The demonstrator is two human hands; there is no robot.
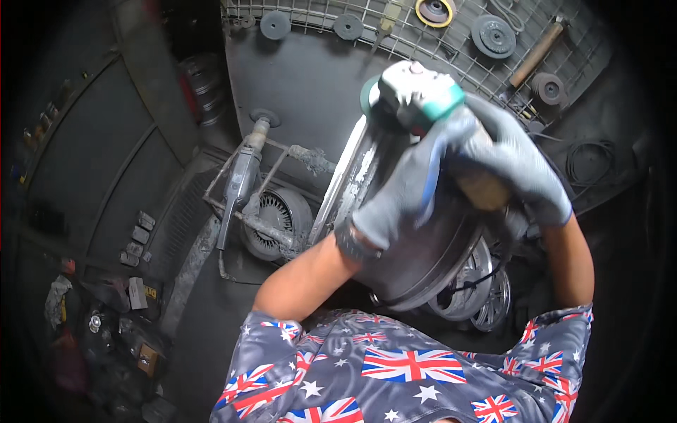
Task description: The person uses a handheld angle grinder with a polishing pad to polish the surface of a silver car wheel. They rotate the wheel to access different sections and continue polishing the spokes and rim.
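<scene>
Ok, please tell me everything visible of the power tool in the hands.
The power tool looks like a handheld grinder: a smudged whitish head with a teal band behind it, and a rounded teal edge, perhaps a disc, at its left. A brownish part, probably its body, shows lower right. The left hand and right hand, both in grey gloves, grip it, hiding its middle. It slants above a large wheel in the picture; contact cannot be told. Blur hides finer details.

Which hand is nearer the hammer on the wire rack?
Right. In the picture, the right hand is below the hammer; the left hand is lower and farther left, both gripping the grinder.
</scene>
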